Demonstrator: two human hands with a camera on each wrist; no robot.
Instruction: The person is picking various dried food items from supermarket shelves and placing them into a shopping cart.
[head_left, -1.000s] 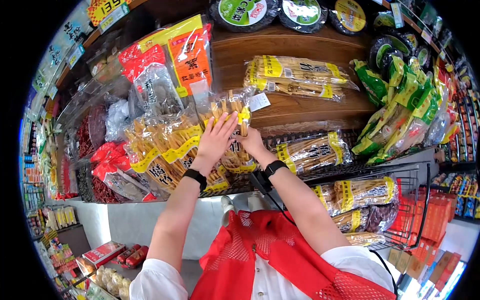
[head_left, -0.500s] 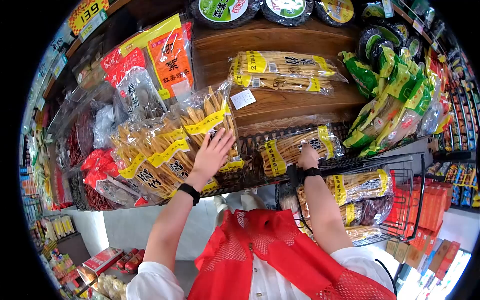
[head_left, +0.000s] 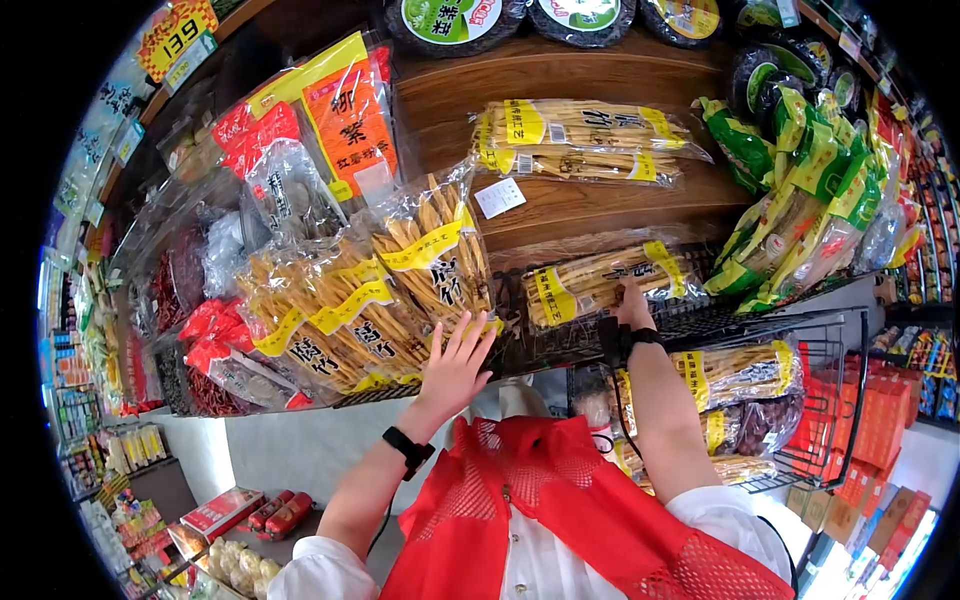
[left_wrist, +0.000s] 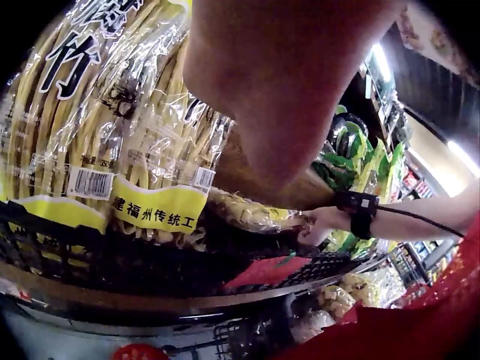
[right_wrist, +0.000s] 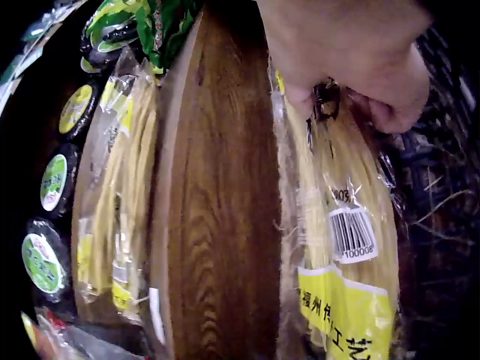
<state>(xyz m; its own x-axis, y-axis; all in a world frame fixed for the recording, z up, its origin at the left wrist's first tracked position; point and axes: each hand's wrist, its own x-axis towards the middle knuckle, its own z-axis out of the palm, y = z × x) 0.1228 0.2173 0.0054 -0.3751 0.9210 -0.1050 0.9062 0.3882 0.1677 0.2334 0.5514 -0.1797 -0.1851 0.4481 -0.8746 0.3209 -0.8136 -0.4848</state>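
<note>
My right hand [head_left: 632,308] pinches a clear bag of dried bean curd sticks [head_left: 560,292] that lies lengthwise in the black mesh display tray [head_left: 515,345]. From the right wrist view, thumb and fingers gather the film of this bag [right_wrist: 352,172], its barcode and yellow band facing the camera. My left hand [head_left: 455,368] has its fingers straight and spread, fingertips at the lower end of an upright bag of bean curd sticks [head_left: 432,250]. More such upright bags [head_left: 335,315] lean left of it. Close up, the left hand [left_wrist: 262,97] fills the top of the left wrist view.
Two bean curd stick bags [head_left: 590,140] lie on the wooden shelf [head_left: 440,110], with a white price card [head_left: 500,198] below. Green-and-yellow packets [head_left: 800,200] stand at right. A black wire cart [head_left: 845,420] holding more bags is at lower right.
My right hand has left the upright bag and moved right to the lying bag. The left hand has slid down the upright bag's front toward its lower end.
</note>
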